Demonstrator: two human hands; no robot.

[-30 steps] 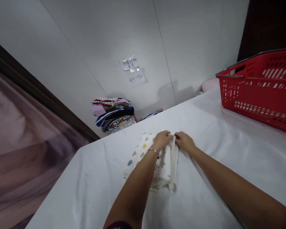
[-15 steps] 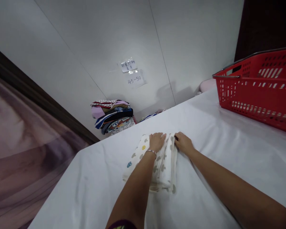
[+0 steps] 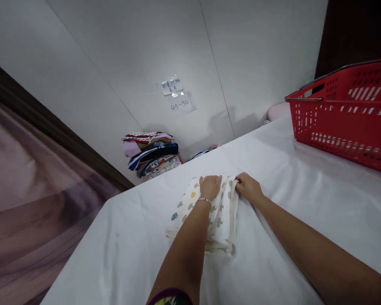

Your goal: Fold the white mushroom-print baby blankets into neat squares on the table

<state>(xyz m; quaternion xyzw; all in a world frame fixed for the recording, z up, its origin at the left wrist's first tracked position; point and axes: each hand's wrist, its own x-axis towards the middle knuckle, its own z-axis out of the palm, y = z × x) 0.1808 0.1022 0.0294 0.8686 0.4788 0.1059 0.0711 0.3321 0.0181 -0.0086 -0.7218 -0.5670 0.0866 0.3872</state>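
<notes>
A folded white cloth (image 3: 220, 217) with grey, yellow and blue mushroom-like prints lies on the white-covered table (image 3: 136, 254). My left hand (image 3: 210, 186) rests palm down on its upper part, fingers stretched out. At the cloth's far right corner, my right hand (image 3: 248, 186) pinches the layered edge between thumb and fingers. My left forearm hides part of the cloth's near left side.
A red plastic basket (image 3: 346, 123) stands at the table's right. Beyond the far edge is a stack of folded clothes (image 3: 152, 152) by the wall. Two paper notes (image 3: 180, 103) hang there. A pinkish curtain (image 3: 28, 190) drapes at the left.
My right hand has shifted slightly to the right with the pinched edge, which bulges outward a little. My left hand stays flat on the cloth. The view has moved slightly.
</notes>
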